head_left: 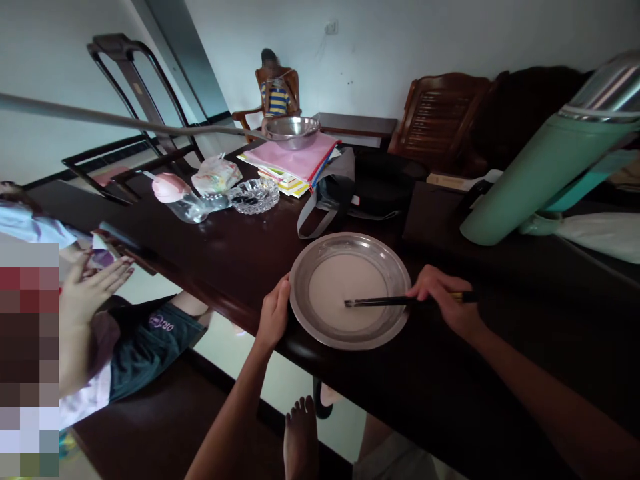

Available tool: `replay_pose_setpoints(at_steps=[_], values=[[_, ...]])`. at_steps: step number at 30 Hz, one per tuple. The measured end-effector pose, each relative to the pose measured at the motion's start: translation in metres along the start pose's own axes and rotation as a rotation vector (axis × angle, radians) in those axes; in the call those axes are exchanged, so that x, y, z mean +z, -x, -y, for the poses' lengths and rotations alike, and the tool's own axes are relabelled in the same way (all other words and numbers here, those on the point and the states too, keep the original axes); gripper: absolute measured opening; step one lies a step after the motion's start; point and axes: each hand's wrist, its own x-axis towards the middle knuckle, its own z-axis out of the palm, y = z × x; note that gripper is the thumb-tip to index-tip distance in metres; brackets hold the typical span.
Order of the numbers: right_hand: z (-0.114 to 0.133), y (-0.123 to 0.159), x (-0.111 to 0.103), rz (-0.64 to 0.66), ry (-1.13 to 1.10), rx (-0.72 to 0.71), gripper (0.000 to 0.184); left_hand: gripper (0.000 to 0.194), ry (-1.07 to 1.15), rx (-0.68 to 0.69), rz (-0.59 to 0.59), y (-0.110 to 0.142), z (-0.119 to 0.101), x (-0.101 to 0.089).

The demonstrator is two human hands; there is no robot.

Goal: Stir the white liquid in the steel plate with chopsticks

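Observation:
A wide metal bowl [300, 300] rests on the dark table close to its front edge. Pale, milky batter or liquid [333, 283] fills its bottom. My left hand [275, 310] grips the bowl's left rim, fingers closed against the side. In my right hand [445, 300], at the bowl's right edge, is a pair of dark chopsticks [385, 301]. Their tips dip into the pale liquid near the middle of the bowl, and their golden-banded ends stick out to the right of my fist.
Behind the bowl are a grey-strapped bag [345, 180], a glass ashtray [254, 196], a pink-lidded bottle [173, 190] and a folder stack [290, 160] bearing another metal bowl [293, 133]. A green thermos [540, 173] stands right. One person sits left, another [275, 97] at the back.

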Motion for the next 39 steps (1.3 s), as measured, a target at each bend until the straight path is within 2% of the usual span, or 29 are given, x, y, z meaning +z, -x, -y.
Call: replay_pose_setpoints(at_steps=[2,4,6,7,11,13,16,18,20,22,26,27,31,33,36,37,39], values=[[-0.0004,-0.0006,0.0005,0.064,0.041,-0.003,0.03,0.064,-0.008,0.001,-0.007,0.0,0.0004,-0.0003],[-0.0016,-0.001,-0.0005,-0.024,0.051,0.031,0.029,0.064,-0.012,-0.002,-0.014,0.0,0.0008,-0.0003],[-0.0025,-0.0007,-0.0022,-0.132,0.006,0.042,0.036,0.064,-0.011,-0.002,-0.012,-0.0001,0.0008,-0.0002],[-0.0025,-0.0005,-0.0026,-0.137,-0.021,0.033,0.039,0.064,-0.01,-0.003,-0.01,-0.0002,0.0007,-0.0001],[0.0004,-0.0009,-0.0009,0.069,0.024,-0.029,0.031,0.066,-0.012,-0.001,-0.016,-0.0008,0.0001,-0.0003],[0.0009,-0.0018,-0.0008,0.03,0.08,-0.013,0.027,0.067,-0.016,-0.003,-0.022,-0.0009,0.0007,-0.0005],[-0.0001,-0.0018,-0.0023,-0.139,0.027,0.024,0.037,0.067,-0.018,-0.011,-0.018,-0.0009,0.0024,-0.0008],[-0.0004,-0.0012,-0.002,-0.101,-0.024,0.004,0.04,0.067,-0.016,-0.012,-0.014,-0.0009,0.0032,-0.0009],[0.0002,-0.0012,-0.0006,0.036,-0.012,-0.033,0.034,0.066,-0.016,-0.009,-0.016,-0.001,0.0033,-0.0009],[0.0007,-0.0018,0.0001,0.096,0.036,-0.026,0.026,0.067,-0.016,-0.007,-0.024,-0.0011,0.0029,-0.0008],[-0.0002,-0.0018,-0.0027,-0.102,-0.003,0.033,0.036,0.068,-0.011,-0.008,-0.022,-0.001,0.0024,-0.0007],[-0.0003,-0.0013,-0.0031,-0.116,-0.029,0.024,0.039,0.068,-0.011,-0.007,-0.019,-0.001,0.0024,-0.0007],[0.0008,-0.0005,-0.0007,0.061,0.007,-0.017,0.031,0.066,-0.008,-0.001,-0.02,-0.001,0.0024,-0.0002],[0.0002,-0.0012,-0.0004,0.032,0.051,0.009,0.027,0.066,-0.005,0.004,-0.023,-0.0008,0.0023,0.0002],[-0.0016,-0.0014,-0.0024,-0.138,0.013,0.05,0.036,0.065,-0.009,0.001,-0.019,-0.0007,0.0023,0.0005],[-0.0018,-0.0012,-0.0029,-0.144,-0.01,0.044,0.039,0.065,-0.01,0.003,-0.014,-0.0007,0.0023,0.0004],[-0.0009,-0.0008,-0.0026,-0.046,-0.019,0.009,0.037,0.064,-0.013,0.006,-0.008,-0.0009,0.0024,0.0003]])
